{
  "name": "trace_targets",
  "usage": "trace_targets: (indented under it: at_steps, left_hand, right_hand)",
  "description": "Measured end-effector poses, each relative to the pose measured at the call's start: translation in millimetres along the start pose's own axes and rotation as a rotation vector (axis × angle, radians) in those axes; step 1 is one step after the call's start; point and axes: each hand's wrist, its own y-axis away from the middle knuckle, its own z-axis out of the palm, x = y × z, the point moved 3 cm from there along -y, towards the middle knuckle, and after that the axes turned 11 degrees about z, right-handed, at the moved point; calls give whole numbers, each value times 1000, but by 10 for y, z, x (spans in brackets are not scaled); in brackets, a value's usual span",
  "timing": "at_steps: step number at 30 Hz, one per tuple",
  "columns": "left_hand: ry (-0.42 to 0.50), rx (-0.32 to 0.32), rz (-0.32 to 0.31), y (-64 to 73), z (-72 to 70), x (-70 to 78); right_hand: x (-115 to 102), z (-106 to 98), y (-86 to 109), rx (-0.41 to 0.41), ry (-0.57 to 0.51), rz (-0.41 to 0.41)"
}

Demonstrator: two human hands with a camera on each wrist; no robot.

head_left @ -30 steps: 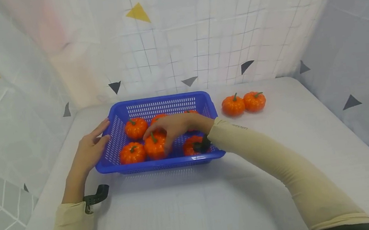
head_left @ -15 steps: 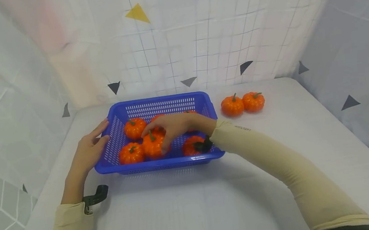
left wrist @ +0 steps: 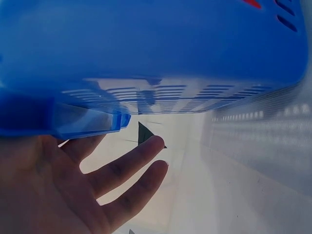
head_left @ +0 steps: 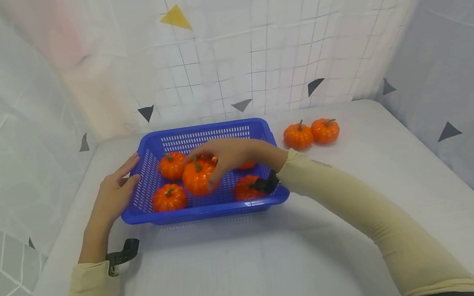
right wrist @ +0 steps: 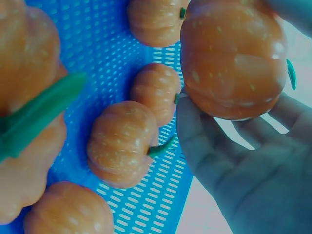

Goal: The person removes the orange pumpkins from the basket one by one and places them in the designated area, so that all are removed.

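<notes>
My right hand point(head_left: 233, 152) grips a small orange pumpkin point(head_left: 199, 179) with a green stem, thumb on one side and fingers on the other. It hangs above the floor of a blue slotted plastic basket point(head_left: 209, 209); in the right wrist view the held pumpkin point(right wrist: 234, 58) sits above the others. My left hand point(head_left: 113, 193) lies against the basket's left rim, fingers extended. Seen from the left wrist, its fingers point(left wrist: 126, 168) reach out loosely below the basket wall point(left wrist: 146, 44). Inside the basket are several more pumpkins, among them a front left pumpkin point(head_left: 169, 198) and a front right pumpkin point(head_left: 247, 188).
Two more pumpkins, a left one point(head_left: 298, 136) and a right one point(head_left: 326, 131), sit side by side on the white table point(head_left: 218, 280), right of the basket. White and grey sheeting point(head_left: 223, 44) with triangle marks surrounds the table at the back and sides.
My right hand has lifted the pumpkin slightly up from its place at the front middle of the basket. The left hand stays at the rim, and the basket has not moved.
</notes>
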Motion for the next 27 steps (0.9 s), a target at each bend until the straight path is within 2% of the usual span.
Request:
trace_targets:
  at_steps: [6,27]
  left_hand:
    - [-1,4,6,-4,2,-14]
    - [-1,0,-9,0,0,-12]
  right_hand:
    - [-32,-78,76,43,11,-6]
    - [-22,-324,391,221,-136,36]
